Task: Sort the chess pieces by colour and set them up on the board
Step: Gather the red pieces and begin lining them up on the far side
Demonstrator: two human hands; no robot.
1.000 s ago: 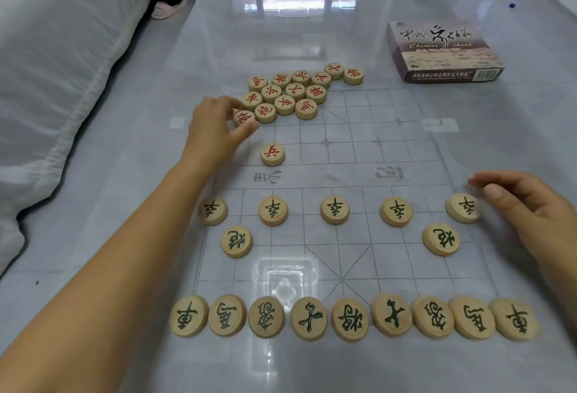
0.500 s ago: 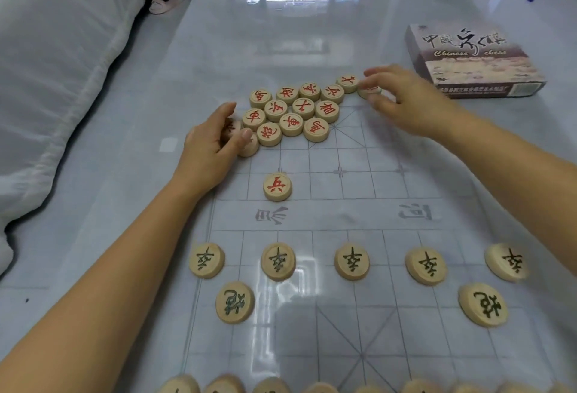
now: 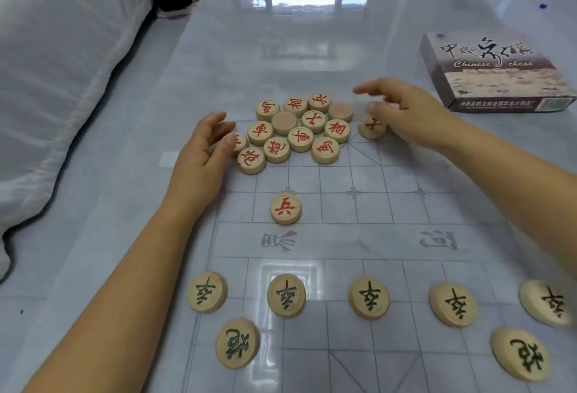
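- Head view, the board [image 3: 343, 241]: a thin printed sheet lies flat on a glossy table [image 3: 281, 49], with the grid lines and the river strip across its middle.
- The red pieces [image 3: 299, 138] lie in a tight cluster at the far edge of the board, touching one another; the faces of two of them are too blurred to read.
- One loose red piece [image 3: 371, 125] lies just to the right of this cluster, apart from it.
- A single red piece [image 3: 285, 208] stands alone on the grid, on the far side of the river.
- The dark-marked pieces [image 3: 369, 298] are on the near side: five in one row, well apart, and two more nearer to the camera (one at the left, one at the right).
- The left hand [image 3: 206, 149] is at the left end of the cluster. Its thumb tip lies against the outermost piece there; the other fingers are loosely bent and spread, and they grasp nothing.
- The right hand [image 3: 409, 117] hovers by the loose red piece, index finger stretched out, thumb just over the far edge of the piece. It is blurred, and I cannot tell if it touches; it holds nothing.
- The two hands are apart, the cluster between them.
- A box [image 3: 496, 74] printed "Chinese chess" lies at the far right of the table, and white bedding [image 3: 62, 64] is at the left.
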